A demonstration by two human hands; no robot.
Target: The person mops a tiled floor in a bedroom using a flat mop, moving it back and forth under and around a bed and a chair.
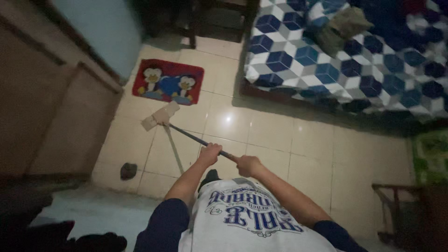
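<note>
Seen from above, at lower centre of the frame: left hand [209, 154] and right hand [248, 165] both closed around the dark handle [193, 136] of a flat mop, left hand ahead, right hand just behind it at the near end of the pole. Handle slanting up and left across pale floor tiles [275, 130] to the beige mop head [160, 115], lying flat on the floor left of centre, just below a red mat [168, 81] with two cartoon penguins. Mop head near the mat's lower edge; contact between them not clear. Small dark lump [128, 171] on the tiles at lower left, well apart from the mop. Brown wooden door [56, 112] along the left side. Bed with a blue, white and navy cube-pattern cover [354, 60] filling the upper right, an olive cloth bundle [343, 28] on top. White shirt with blue lettering and dark sleeves at the bottom edge.
</note>
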